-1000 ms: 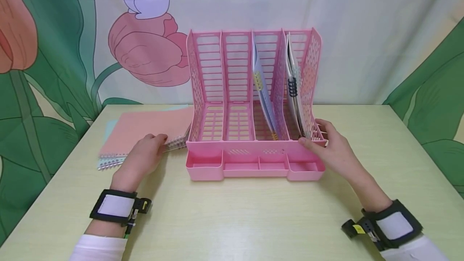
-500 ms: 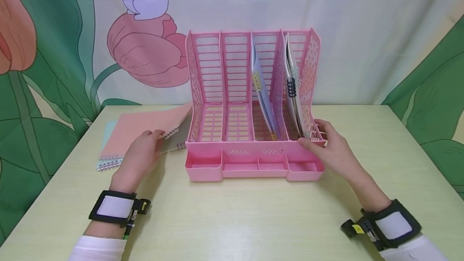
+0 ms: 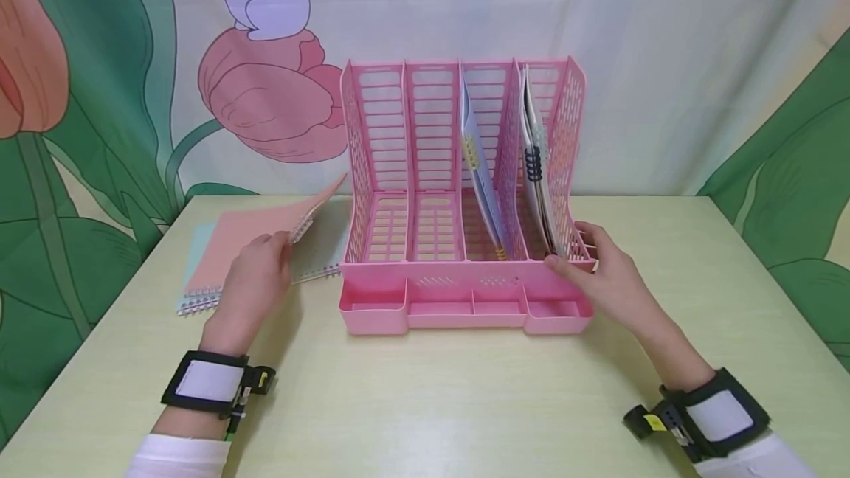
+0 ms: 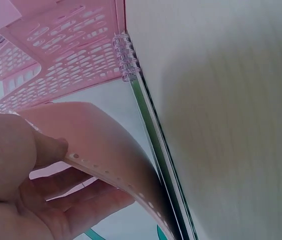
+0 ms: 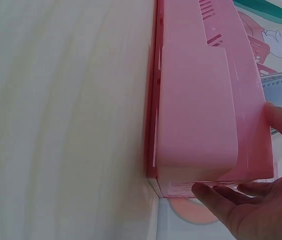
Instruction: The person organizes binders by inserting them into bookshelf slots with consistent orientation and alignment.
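Note:
My left hand (image 3: 255, 282) pinches the coil-side corner of a pink spiral notebook (image 3: 249, 227), thumb on top and fingers beneath. In the left wrist view the pink cover (image 4: 91, 130) bends upward. Under its raised right end lies another spiral notebook (image 3: 328, 242), greyish on top, next to the rack's left side. A light blue notebook (image 3: 192, 257) pokes out at the left of the pile. With thumb on the front ledge and fingers around the side, my right hand (image 3: 611, 271) grips the right corner of the pink desktop file rack (image 3: 441, 269).
Inside the rack, a blue spiral notebook (image 3: 485, 183) leans in the third slot from the left. White notebooks with a black coil (image 3: 536, 175) stand in the rightmost slot. Small trays (image 3: 465, 319) run along the rack's front. A printed curtain (image 3: 651, 87) hangs behind the table (image 3: 425, 397).
The pink notebook's right end has risen and bent up, moving slightly left with my left hand and uncovering more of the notebook below. My right hand stays on the rack.

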A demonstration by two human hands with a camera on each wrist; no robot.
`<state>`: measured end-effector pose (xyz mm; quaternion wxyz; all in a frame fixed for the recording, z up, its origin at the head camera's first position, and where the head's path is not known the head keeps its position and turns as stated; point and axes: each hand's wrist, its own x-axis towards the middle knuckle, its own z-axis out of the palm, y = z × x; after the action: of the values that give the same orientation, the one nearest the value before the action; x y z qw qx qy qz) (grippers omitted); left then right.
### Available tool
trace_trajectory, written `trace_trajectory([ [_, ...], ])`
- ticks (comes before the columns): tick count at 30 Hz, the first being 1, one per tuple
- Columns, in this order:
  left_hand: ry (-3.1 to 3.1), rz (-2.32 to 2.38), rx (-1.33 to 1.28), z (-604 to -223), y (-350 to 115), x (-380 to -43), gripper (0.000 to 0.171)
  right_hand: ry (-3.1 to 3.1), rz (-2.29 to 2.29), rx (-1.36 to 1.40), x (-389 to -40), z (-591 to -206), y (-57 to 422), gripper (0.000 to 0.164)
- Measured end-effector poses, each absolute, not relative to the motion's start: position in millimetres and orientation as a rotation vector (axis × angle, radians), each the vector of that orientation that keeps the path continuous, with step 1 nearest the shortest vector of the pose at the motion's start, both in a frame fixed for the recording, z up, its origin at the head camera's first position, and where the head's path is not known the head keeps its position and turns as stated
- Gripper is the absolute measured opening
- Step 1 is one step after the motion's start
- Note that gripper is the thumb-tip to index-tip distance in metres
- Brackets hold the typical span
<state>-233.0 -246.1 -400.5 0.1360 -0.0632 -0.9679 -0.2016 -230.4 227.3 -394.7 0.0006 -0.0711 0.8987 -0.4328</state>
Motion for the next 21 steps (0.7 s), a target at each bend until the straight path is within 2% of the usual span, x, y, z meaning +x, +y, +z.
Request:
trace_trajectory([
  [21,-2.664,-0.661,-0.054,-396.6,-241.9,-234.4,0.025,2.836,-1.347,-0.227,-231.0,-395.0,227.4,0.095],
])
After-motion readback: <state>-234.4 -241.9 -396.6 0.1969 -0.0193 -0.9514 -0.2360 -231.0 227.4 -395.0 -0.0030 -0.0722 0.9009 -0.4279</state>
